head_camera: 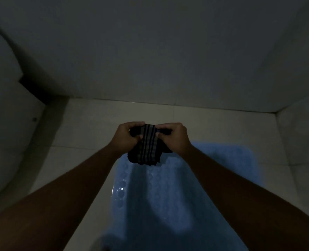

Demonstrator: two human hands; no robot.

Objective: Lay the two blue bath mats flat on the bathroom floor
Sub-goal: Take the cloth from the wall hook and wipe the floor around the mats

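Observation:
A blue bath mat [168,192] with a bubbled surface lies flat on the pale tiled floor [88,127], running from below my hands toward the bottom of the view. Only one blue mat is visible. Above its far end I hold a small dark cloth [147,149] with pale stripes. My left hand [126,135] grips the cloth's upper left edge. My right hand [173,136] grips its upper right edge. The cloth hangs down between them. My forearms cover parts of the mat's sides.
The room is dim. A grey wall [159,60] rises just beyond the floor's far edge. A white curved fixture [7,127] stands at the left. Another wall [304,142] closes in on the right. Bare tile shows left of the mat.

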